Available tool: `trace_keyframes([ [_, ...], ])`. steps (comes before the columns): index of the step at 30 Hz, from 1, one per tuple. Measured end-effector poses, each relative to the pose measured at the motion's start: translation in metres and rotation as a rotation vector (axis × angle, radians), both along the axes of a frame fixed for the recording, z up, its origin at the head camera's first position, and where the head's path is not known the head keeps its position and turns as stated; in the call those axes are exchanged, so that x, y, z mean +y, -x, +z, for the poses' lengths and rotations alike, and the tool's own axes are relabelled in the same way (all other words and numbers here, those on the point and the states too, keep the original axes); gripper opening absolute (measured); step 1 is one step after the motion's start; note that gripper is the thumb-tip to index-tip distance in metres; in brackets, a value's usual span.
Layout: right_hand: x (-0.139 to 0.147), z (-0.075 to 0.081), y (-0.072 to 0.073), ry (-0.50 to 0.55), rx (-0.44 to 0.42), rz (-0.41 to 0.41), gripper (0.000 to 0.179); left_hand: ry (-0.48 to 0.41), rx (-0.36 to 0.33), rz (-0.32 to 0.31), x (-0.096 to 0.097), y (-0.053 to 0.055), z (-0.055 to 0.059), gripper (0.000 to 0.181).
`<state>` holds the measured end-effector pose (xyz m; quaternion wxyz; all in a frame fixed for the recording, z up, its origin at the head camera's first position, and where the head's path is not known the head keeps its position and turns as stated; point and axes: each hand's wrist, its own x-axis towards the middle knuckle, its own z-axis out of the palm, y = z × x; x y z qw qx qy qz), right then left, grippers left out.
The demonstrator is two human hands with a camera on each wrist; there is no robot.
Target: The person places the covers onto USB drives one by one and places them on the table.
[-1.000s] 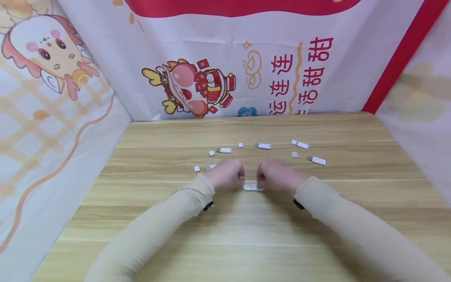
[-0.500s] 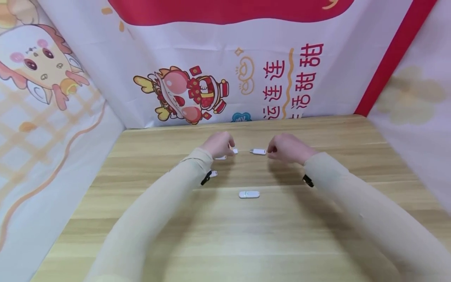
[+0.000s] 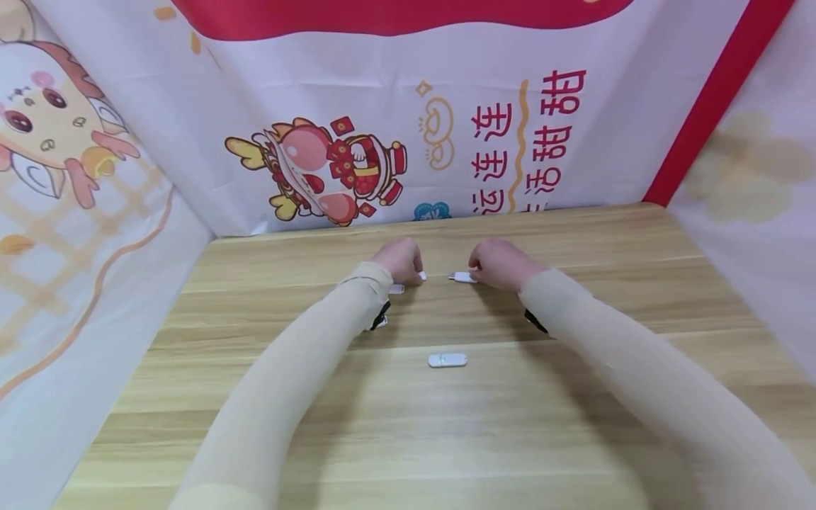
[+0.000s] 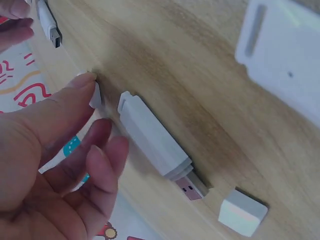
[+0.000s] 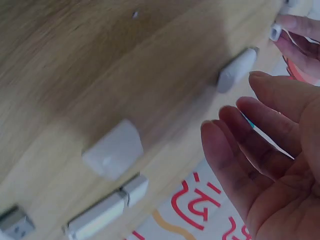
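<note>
My left hand (image 3: 400, 260) pinches a small white USB cap (image 4: 96, 97) between thumb and finger. Opposite it, my right hand (image 3: 500, 263) reaches over the rear end of a white USB stick (image 3: 460, 277), whose bare metal plug faces left. In the right wrist view its fingers (image 5: 220, 150) are loosely bent and spread, with a gap to that stick (image 5: 237, 70). Nearer me lies a capped USB stick (image 3: 448, 360), apart from both hands. Just beside the left hand lies another uncapped stick (image 4: 155, 137), with a loose cap (image 4: 243, 212) off its plug.
Another white stick (image 3: 382, 322) is partly hidden by the left wrist. By the right hand lie a loose cap (image 5: 115, 150), a stick with its cap lined up at its end (image 5: 107, 205), and a plug (image 5: 17, 222). Printed cloth (image 3: 376, 78) borders the wooden table (image 3: 408, 425).
Both hands have left the capped stick and moved forward. The left hand has taken hold of a cap; the right hand has come in closer to the uncapped stick.
</note>
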<state>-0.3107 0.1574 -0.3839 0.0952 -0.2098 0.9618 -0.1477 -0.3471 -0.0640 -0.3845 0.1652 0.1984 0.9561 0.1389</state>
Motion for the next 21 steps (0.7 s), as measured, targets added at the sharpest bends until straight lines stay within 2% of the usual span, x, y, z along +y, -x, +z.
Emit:
trace_keyframes([
  [5,-0.007,-0.009,0.005,0.006,-0.012,-0.012,0.011,0.021,0.005,-0.040,0.003,0.001,-0.002,0.012],
  [13,-0.009,-0.014,0.005,-0.011,0.011,-0.004,0.008,0.061,0.062,-0.100,0.011,0.001,-0.003,0.012],
  [18,-0.009,-0.012,0.001,-0.041,0.008,-0.008,0.005,0.076,0.121,-0.167,0.014,0.003,-0.007,0.015],
  [21,-0.009,-0.009,-0.003,-0.059,0.001,-0.025,0.004,0.085,0.115,-0.176,0.016,0.002,-0.007,0.012],
])
